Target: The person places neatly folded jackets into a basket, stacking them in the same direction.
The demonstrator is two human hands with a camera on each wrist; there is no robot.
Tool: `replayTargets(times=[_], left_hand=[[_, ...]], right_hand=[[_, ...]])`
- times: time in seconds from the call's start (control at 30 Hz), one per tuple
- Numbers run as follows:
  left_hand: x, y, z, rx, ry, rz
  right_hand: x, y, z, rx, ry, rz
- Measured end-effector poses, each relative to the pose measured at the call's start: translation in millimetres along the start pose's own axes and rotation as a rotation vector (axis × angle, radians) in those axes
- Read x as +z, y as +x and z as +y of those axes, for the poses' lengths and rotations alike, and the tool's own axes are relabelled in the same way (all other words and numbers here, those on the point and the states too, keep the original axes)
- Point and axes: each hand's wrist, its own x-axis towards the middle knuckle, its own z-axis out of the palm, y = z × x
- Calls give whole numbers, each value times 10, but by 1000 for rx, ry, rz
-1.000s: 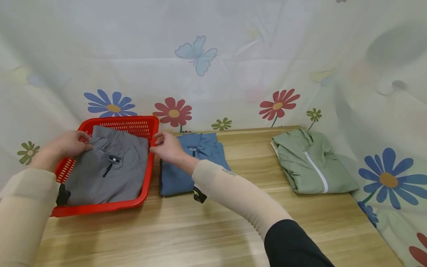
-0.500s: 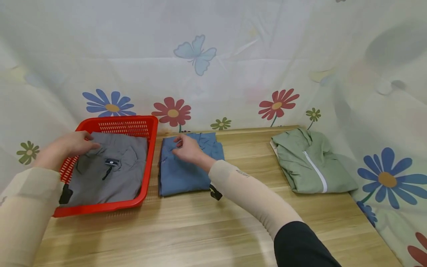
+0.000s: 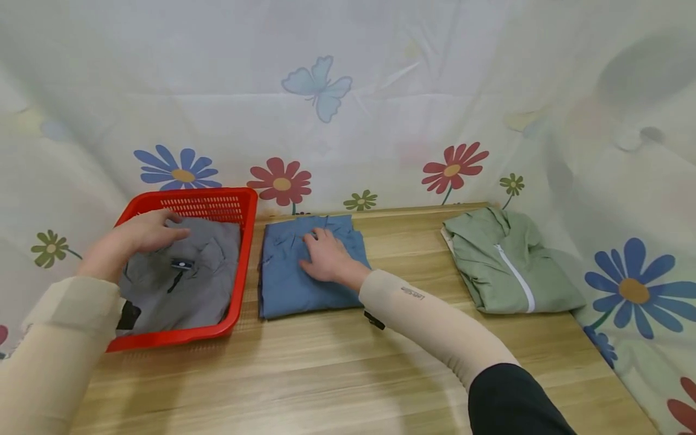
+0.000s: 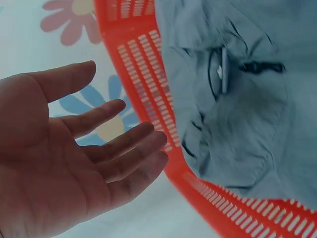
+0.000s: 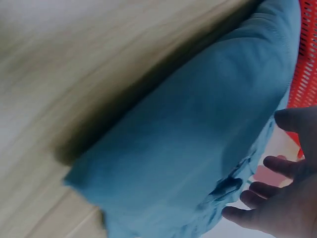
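From my remote post, the person's left hand (image 3: 149, 231) hangs over the back-left part of a red basket (image 3: 246, 260), palm bared and fingers loosely extended in my left wrist view, grasping nothing. Inside the basket lies a folded gray garment (image 3: 203, 296) with a dark tag. Just right of it on the wooden surface (image 3: 304, 374), the right hand (image 3: 328, 260) spreads its fingers above a folded blue garment (image 3: 290, 287), likewise holding nothing; whether it touches the cloth, I cannot tell. A folded green garment (image 3: 478, 260) with a white zipper (image 3: 513, 277) lies well apart at far right.
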Motion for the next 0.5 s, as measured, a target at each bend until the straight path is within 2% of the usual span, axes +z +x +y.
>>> replayTargets(times=[0.23,0.5], left_hand=[[115,-28,217,39,-27,-2],[222,-89,532,101,-35,10]], right_hand=[[126,-57,110,114,-50,-154],[126,-74,186,104,-59,-179]])
